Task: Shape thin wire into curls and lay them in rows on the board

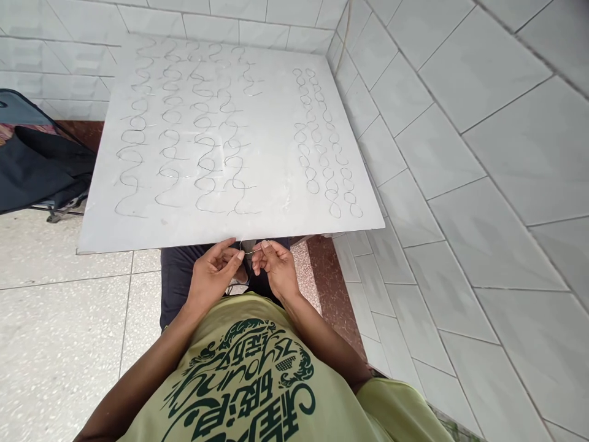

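Across the upper left of the view, a black folded cloth bag (41,166) sits on a low metal frame, with terrazzo floor (59,350) spreading below it. White glazed wall tiles (483,153) fill the right side, and a strip of reddish stone (334,294) runs beside them. A large white board (271,153) leans up against the tiles and blocks much of the wall behind it. Dark wavy loops (313,132) stand in rows across its face, with a tighter double column towards the right.

At the bottom centre, a person in a pale green T-shirt (239,380) with a dark green print leans over dark trousers (177,282). Just below the board's lower edge, the left hand (211,276) and right hand (276,267) both pinch a thin strand (251,252) between their fingertips, holding it taut across the small gap between them.
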The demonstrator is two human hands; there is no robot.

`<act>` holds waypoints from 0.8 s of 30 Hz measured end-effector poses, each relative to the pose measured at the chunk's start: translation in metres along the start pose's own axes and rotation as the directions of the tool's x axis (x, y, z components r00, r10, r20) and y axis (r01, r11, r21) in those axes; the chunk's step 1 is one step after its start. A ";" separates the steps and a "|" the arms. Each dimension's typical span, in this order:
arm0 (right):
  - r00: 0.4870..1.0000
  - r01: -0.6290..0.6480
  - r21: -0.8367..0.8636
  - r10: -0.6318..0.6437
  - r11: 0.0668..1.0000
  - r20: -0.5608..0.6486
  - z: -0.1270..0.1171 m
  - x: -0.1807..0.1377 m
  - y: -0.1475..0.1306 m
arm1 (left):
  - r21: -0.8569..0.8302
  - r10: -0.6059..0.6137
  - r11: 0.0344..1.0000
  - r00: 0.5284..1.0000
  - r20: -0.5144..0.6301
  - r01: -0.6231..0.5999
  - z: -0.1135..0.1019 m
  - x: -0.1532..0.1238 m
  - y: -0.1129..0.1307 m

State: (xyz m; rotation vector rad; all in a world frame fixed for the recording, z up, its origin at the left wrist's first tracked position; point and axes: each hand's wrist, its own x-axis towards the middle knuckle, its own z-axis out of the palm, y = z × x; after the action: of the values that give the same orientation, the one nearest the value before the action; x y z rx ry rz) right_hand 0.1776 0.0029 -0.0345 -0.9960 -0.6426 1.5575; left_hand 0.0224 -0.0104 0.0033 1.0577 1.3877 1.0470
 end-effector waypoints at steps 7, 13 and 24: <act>1.000 -0.005 0.009 0.005 1.000 0.003 0.002 0.000 -0.003 | -0.055 -0.019 0.998 0.997 0.079 0.024 0.001 0.006 -0.003; 0.999 -0.014 0.017 0.014 1.000 0.049 0.002 -0.004 -0.003 | -0.124 0.011 0.992 0.998 0.069 -0.003 0.001 0.018 0.002; 0.991 -0.079 0.019 0.077 0.997 0.111 -0.001 -0.008 -0.009 | -0.262 -0.108 0.958 0.993 0.052 0.117 -0.018 0.023 0.025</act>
State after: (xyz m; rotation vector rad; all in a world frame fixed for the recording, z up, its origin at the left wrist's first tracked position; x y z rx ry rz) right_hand 0.1832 -0.0030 -0.0254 -0.9321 -0.6673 1.6943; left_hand 0.0046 0.0164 0.0235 0.7891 1.2237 1.0886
